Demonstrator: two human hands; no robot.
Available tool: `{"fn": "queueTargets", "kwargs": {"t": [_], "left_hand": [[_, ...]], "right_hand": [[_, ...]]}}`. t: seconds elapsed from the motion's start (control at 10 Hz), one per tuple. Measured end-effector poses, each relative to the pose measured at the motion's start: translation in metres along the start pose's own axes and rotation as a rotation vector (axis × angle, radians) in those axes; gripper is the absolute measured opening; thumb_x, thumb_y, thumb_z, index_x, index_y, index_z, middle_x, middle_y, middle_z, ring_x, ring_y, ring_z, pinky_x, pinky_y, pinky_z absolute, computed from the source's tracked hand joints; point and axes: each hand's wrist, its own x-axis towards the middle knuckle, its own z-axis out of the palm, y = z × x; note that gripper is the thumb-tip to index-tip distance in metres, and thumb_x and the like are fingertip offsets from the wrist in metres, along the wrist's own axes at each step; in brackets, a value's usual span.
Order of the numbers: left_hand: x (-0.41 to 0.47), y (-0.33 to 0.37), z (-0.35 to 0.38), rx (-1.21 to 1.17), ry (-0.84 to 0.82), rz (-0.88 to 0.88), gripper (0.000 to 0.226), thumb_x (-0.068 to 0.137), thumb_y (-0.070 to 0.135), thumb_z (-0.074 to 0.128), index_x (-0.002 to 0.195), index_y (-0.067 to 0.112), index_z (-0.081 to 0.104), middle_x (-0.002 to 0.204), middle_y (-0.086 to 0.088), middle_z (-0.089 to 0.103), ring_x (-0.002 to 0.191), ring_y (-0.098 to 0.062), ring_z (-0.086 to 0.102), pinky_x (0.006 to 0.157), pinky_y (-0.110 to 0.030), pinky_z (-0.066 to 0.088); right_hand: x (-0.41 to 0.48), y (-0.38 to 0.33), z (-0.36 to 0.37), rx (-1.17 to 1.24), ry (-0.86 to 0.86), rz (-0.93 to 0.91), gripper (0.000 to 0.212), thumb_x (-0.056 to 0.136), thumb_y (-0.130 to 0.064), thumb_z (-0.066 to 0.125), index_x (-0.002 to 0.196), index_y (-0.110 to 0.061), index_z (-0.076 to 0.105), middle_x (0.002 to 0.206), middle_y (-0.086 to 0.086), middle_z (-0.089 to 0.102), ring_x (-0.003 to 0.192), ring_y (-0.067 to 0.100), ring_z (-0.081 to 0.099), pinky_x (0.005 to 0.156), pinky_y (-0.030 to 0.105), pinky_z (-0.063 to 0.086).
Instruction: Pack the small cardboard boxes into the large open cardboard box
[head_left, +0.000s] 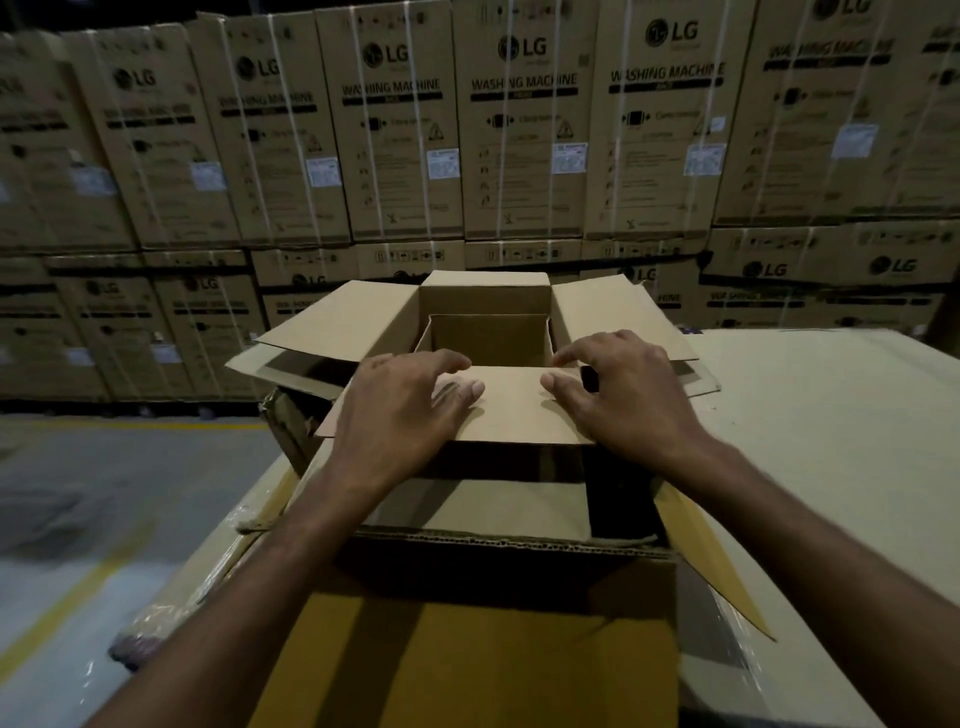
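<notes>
Both hands are on one small box (488, 338), which sits high at the far end of the large box (509, 543) with all four flaps splayed and nothing visible inside it. The left hand (410, 400) hooks bent fingers over the fold of the near flap, thumb flat on top. The right hand (623, 395) grips the same flap, thumb and forefinger close together. The large box stands by the left edge of a wrapped platform (831, 441), its flaps open. A flat brown surface shows inside it near the front wall, but whether that is its floor or boxes already packed cannot be told. This box looks only partly lowered, so seating it remains, and no other loose small boxes are in view
</notes>
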Motion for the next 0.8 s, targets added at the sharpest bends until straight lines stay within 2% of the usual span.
{"fn": "queueTargets", "kwargs": {"t": [0.1, 0.2, 0.3, 0.4, 0.5, 0.6, 0.7, 0.8], "left_hand": [[-0.008, 0.006, 0.0, 0.013, -0.007, 0.006, 0.04, 0.095, 0.054, 0.06, 0.127, 0.031, 0.069, 0.114, 0.008, 0.075, 0.1, -0.01, 0.068, 0.085, -0.029, 0.051], [-0.015, 0.008, 0.0, 0.003, -0.021, 0.003, 0.039, 0.096, 0.054, 0.059, 0.125, 0.03, 0.07, 0.114, 0.009, 0.075, 0.099, -0.009, 0.068, 0.081, -0.025, 0.047], [-0.022, 0.007, -0.001, -0.012, -0.031, 0.011, 0.039, 0.097, 0.053, 0.058, 0.125, 0.029, 0.07, 0.115, 0.008, 0.075, 0.1, -0.01, 0.068, 0.088, -0.031, 0.051], [-0.029, 0.004, -0.005, -0.058, 0.002, 0.015, 0.038, 0.097, 0.053, 0.058, 0.125, 0.029, 0.07, 0.117, 0.006, 0.074, 0.102, -0.012, 0.067, 0.092, -0.039, 0.054], [-0.031, 0.004, -0.009, -0.088, 0.034, 0.005, 0.038, 0.098, 0.053, 0.058, 0.125, 0.029, 0.07, 0.116, 0.006, 0.074, 0.103, -0.012, 0.067, 0.093, -0.039, 0.054], [-0.042, 0.015, -0.014, -0.137, 0.097, -0.025, 0.032, 0.099, 0.048, 0.058, 0.121, 0.028, 0.071, 0.111, 0.005, 0.075, 0.099, -0.009, 0.066, 0.08, -0.027, 0.052], [-0.048, 0.025, -0.022, -0.184, 0.134, -0.059, 0.028, 0.1, 0.044, 0.059, 0.117, 0.027, 0.073, 0.107, 0.004, 0.075, 0.093, -0.006, 0.064, 0.067, -0.019, 0.046], [-0.05, 0.041, -0.032, -0.221, 0.16, -0.127, 0.025, 0.1, 0.042, 0.06, 0.117, 0.027, 0.072, 0.109, 0.005, 0.074, 0.094, -0.003, 0.058, 0.063, -0.016, 0.038]], "right_hand": [[-0.011, -0.001, -0.002, -0.013, -0.063, 0.006, 0.038, 0.097, -0.055, 0.056, 0.128, -0.034, 0.065, 0.134, -0.009, 0.063, 0.127, 0.013, 0.048, 0.105, 0.04, 0.033], [-0.022, -0.004, -0.003, -0.023, -0.151, 0.028, 0.041, 0.1, -0.053, 0.051, 0.135, -0.034, 0.06, 0.144, -0.008, 0.056, 0.134, 0.015, 0.043, 0.108, 0.041, 0.033], [-0.027, -0.009, -0.004, -0.013, -0.177, 0.05, 0.041, 0.101, -0.052, 0.051, 0.137, -0.034, 0.058, 0.147, -0.007, 0.052, 0.137, 0.015, 0.04, 0.108, 0.041, 0.033], [-0.035, -0.015, -0.005, 0.015, -0.14, 0.096, 0.039, 0.101, -0.05, 0.053, 0.136, -0.034, 0.06, 0.147, -0.008, 0.053, 0.136, 0.014, 0.04, 0.102, 0.038, 0.033], [-0.042, -0.015, -0.007, 0.071, -0.078, 0.136, 0.036, 0.101, -0.049, 0.054, 0.132, -0.034, 0.063, 0.141, -0.009, 0.056, 0.131, 0.013, 0.044, 0.1, 0.036, 0.035], [-0.057, -0.014, -0.013, 0.159, -0.017, 0.179, 0.031, 0.101, -0.045, 0.055, 0.126, -0.03, 0.066, 0.13, -0.008, 0.063, 0.118, 0.012, 0.053, 0.098, 0.044, 0.049], [-0.068, -0.012, -0.025, 0.21, 0.044, 0.204, 0.03, 0.102, -0.042, 0.055, 0.123, -0.026, 0.07, 0.123, -0.006, 0.067, 0.111, 0.011, 0.058, 0.091, 0.04, 0.054], [-0.077, -0.008, -0.05, 0.273, 0.152, 0.244, 0.029, 0.104, -0.039, 0.055, 0.118, -0.021, 0.073, 0.115, -0.003, 0.071, 0.103, 0.012, 0.062, 0.084, 0.036, 0.054]]}}
